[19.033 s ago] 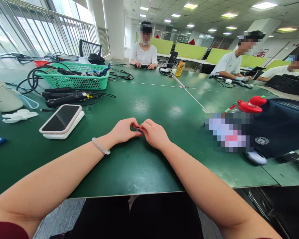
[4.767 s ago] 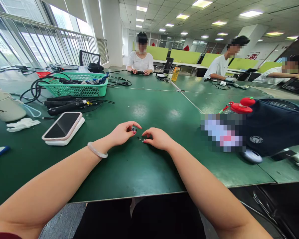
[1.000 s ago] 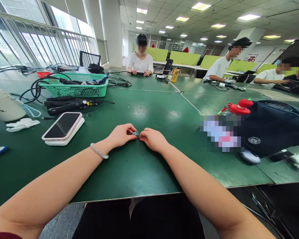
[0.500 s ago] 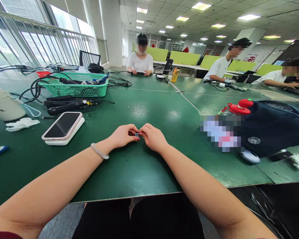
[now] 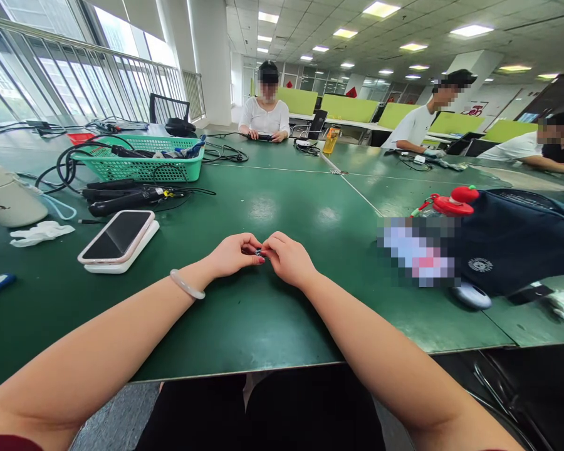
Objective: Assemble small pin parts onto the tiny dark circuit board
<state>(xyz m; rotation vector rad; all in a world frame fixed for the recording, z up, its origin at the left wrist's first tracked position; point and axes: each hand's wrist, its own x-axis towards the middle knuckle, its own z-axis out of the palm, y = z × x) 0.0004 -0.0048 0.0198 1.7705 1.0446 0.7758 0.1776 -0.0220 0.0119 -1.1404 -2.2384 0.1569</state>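
On the dark green, smooth, flat table [image 5: 244,326], inward from the middle of its near edge, the bare left hand [image 5: 230,255] and the bare right hand [image 5: 290,258] meet almost tip to tip. Between them is a very small, dark and whitish piece [image 5: 258,252] of unclear material, mostly covered by the fingers; whether it touches the surface or is held a little above, I cannot tell. The left fingers are narrow, pinching this piece between thumb and forefinger. The right fingers are bent and brought to its right side, but their tips are partly hidden, so I cannot tell if they grip a part or only press. The step in hand seems to be a fine fitting or adjusting of the piece by fingertips. The next move, in my judgement, calls for a steady left pinch and a small, light push or turn from the right side, kept low over the surface. The pink-edged, black-screened, rectangular phone [image 5: 118,235] lies to the left, also inward from the near edge, well apart from this work
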